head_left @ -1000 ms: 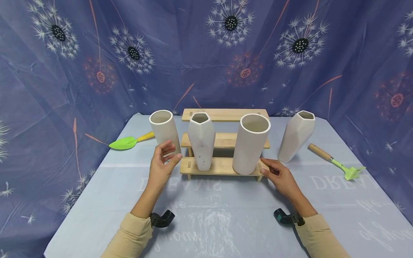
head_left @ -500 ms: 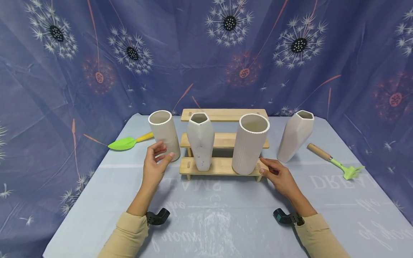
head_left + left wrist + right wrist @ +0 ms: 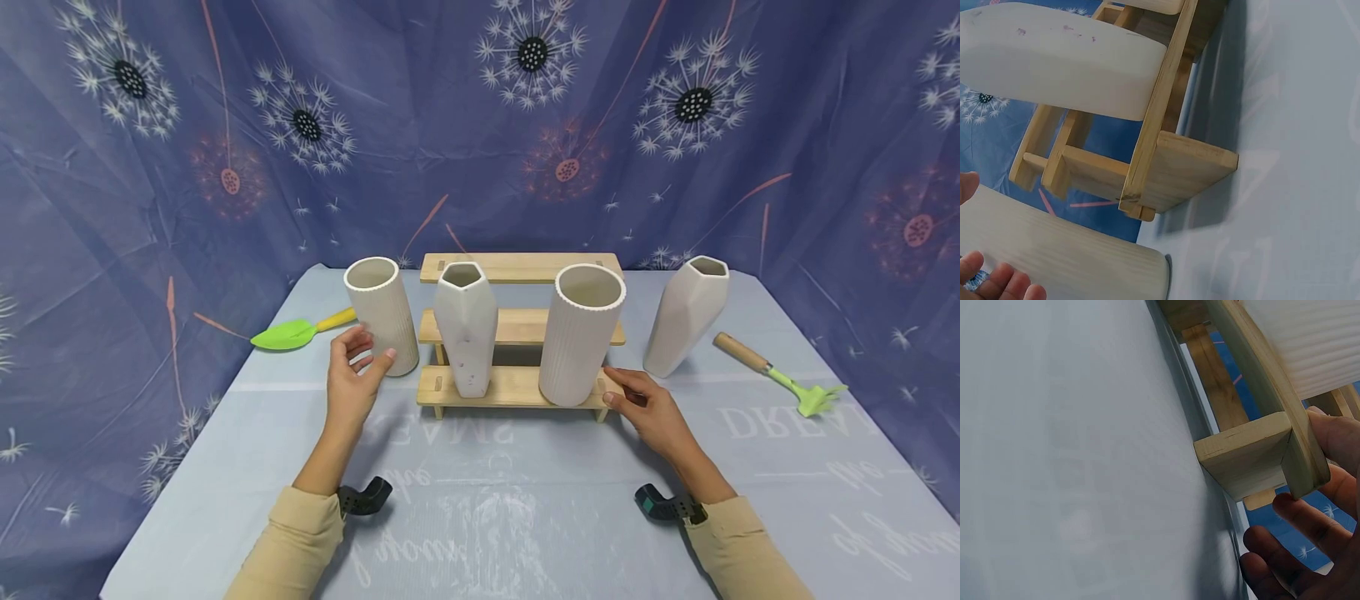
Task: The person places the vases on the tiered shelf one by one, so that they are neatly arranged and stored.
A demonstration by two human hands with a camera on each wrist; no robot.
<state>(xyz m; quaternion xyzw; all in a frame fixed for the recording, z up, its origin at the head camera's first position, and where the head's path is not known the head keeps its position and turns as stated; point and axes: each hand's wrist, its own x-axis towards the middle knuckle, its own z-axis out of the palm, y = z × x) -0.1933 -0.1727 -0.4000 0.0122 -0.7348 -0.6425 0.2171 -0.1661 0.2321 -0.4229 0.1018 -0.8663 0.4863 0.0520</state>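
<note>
A three-step wooden stand [image 3: 519, 267] sits mid-table. On its bottom step are a faceted white vase [image 3: 467, 329] and a wide ribbed white vase [image 3: 581, 333]. A slimmer ribbed vase [image 3: 382, 312] stands on the table left of the stand. My left hand [image 3: 369, 350] is cupped beside that vase's lower part with fingers spread; the left wrist view shows its fingertips [image 3: 997, 284] at the ribbed vase [image 3: 1066, 256], not gripping it. My right hand [image 3: 611, 387] pinches the right end of the bottom step; the right wrist view shows its fingers [image 3: 1310, 531] under the step end [image 3: 1244, 456].
A second faceted white vase [image 3: 686, 317] stands on the table right of the stand. A green trowel [image 3: 288, 333] lies at the far left and a green hand rake [image 3: 780, 375] at the right. The pale tablecloth [image 3: 487, 500] is backed by blue dandelion fabric.
My left hand has moved left, away from the stand's corner and up beside the slim ribbed vase. The right hand and the vases have not moved.
</note>
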